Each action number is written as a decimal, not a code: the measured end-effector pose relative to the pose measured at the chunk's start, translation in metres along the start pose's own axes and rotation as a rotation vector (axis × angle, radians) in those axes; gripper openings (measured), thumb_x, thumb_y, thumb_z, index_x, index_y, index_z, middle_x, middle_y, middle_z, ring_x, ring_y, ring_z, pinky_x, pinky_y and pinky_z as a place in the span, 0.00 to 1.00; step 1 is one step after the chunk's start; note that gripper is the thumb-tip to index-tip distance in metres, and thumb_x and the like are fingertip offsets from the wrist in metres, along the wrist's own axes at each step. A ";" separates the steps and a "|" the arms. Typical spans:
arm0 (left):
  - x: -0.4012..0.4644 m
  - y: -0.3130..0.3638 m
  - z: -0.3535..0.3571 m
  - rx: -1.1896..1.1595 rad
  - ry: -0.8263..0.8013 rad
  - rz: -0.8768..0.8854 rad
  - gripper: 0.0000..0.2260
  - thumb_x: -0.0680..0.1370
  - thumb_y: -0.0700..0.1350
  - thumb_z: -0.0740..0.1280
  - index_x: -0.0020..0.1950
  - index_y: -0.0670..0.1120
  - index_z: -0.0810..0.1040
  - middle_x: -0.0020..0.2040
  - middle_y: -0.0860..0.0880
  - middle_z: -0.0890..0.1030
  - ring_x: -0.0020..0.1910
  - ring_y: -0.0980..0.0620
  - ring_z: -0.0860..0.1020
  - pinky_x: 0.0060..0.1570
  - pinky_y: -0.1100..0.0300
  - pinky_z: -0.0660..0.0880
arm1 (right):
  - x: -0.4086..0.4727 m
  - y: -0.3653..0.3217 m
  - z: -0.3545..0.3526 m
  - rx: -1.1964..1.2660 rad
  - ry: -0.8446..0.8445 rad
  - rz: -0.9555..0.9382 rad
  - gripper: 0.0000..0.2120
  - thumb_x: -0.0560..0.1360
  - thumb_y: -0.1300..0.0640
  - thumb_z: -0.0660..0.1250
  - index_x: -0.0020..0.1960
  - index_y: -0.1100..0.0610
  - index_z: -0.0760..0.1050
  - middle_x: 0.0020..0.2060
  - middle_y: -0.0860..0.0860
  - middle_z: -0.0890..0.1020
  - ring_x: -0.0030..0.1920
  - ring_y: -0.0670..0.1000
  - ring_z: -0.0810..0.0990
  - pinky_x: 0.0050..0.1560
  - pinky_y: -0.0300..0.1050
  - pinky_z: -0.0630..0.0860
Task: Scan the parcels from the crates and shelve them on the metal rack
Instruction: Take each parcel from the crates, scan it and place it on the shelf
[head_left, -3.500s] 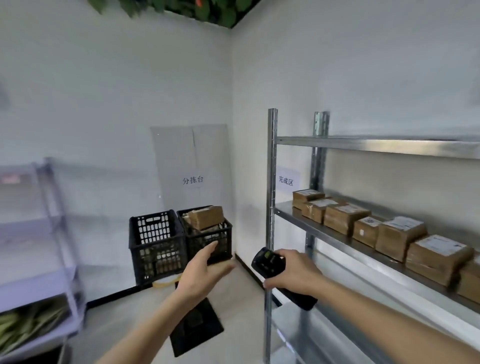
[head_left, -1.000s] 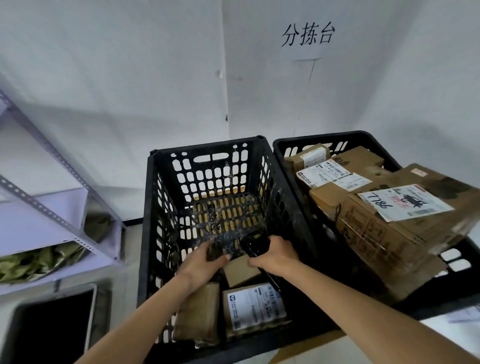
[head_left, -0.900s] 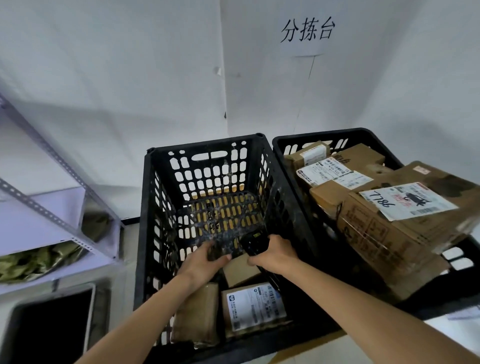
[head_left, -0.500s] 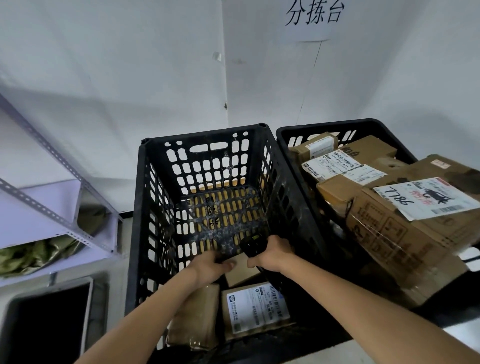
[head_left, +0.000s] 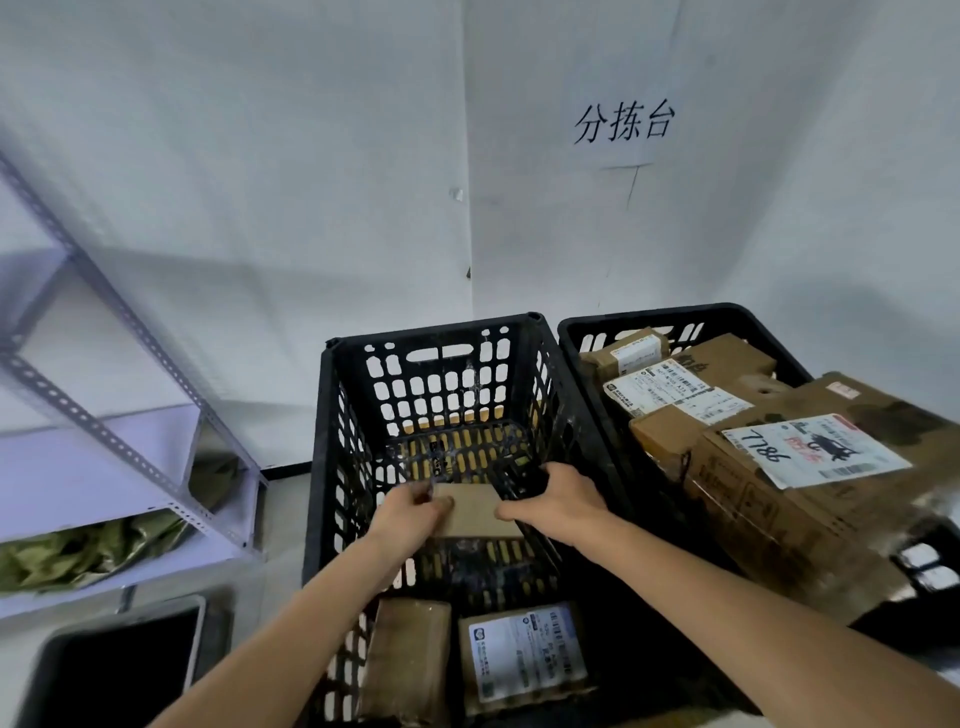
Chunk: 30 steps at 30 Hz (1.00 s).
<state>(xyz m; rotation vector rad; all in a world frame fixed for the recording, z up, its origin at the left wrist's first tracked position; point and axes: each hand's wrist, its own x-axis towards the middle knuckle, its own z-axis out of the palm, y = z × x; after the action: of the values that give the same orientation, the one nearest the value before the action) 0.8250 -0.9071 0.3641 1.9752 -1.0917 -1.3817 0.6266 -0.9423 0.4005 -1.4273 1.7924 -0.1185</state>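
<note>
Far from done: left hand fingers pinch a small cardboard parcel, right hand fingers clench a dark scanner beside it, with two parcels below them and the neighbouring crate full.

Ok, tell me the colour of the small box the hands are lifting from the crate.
Plain brown cardboard box, no label showing; head view.

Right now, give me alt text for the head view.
Left hand grips a small cardboard parcel inside the left black crate; right hand holds a scanner beside it. The right crate is piled with labelled boxes.
</note>
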 end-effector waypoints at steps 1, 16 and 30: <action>-0.008 0.009 -0.005 -0.024 0.024 0.023 0.18 0.82 0.46 0.66 0.70 0.42 0.74 0.57 0.47 0.80 0.52 0.52 0.79 0.47 0.62 0.76 | -0.007 -0.007 -0.007 0.033 0.010 -0.014 0.36 0.63 0.40 0.81 0.65 0.53 0.75 0.58 0.49 0.82 0.58 0.53 0.81 0.60 0.50 0.80; -0.151 0.110 -0.060 -0.220 0.257 0.405 0.06 0.78 0.49 0.72 0.51 0.52 0.76 0.53 0.53 0.81 0.52 0.53 0.79 0.56 0.49 0.78 | -0.193 -0.055 -0.095 0.344 0.217 -0.209 0.17 0.69 0.49 0.81 0.47 0.44 0.72 0.45 0.40 0.79 0.48 0.44 0.79 0.51 0.41 0.74; -0.313 0.153 -0.022 -0.114 -0.290 0.637 0.36 0.73 0.39 0.74 0.77 0.56 0.65 0.56 0.54 0.82 0.56 0.56 0.80 0.55 0.57 0.80 | -0.403 0.015 -0.139 0.476 0.555 -0.148 0.23 0.64 0.48 0.83 0.56 0.44 0.80 0.50 0.41 0.85 0.50 0.43 0.84 0.56 0.42 0.81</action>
<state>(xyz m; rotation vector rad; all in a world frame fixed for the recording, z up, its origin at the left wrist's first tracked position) 0.7424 -0.7346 0.6562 1.2009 -1.5565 -1.3419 0.5340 -0.6512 0.6980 -1.2399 1.9006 -1.0339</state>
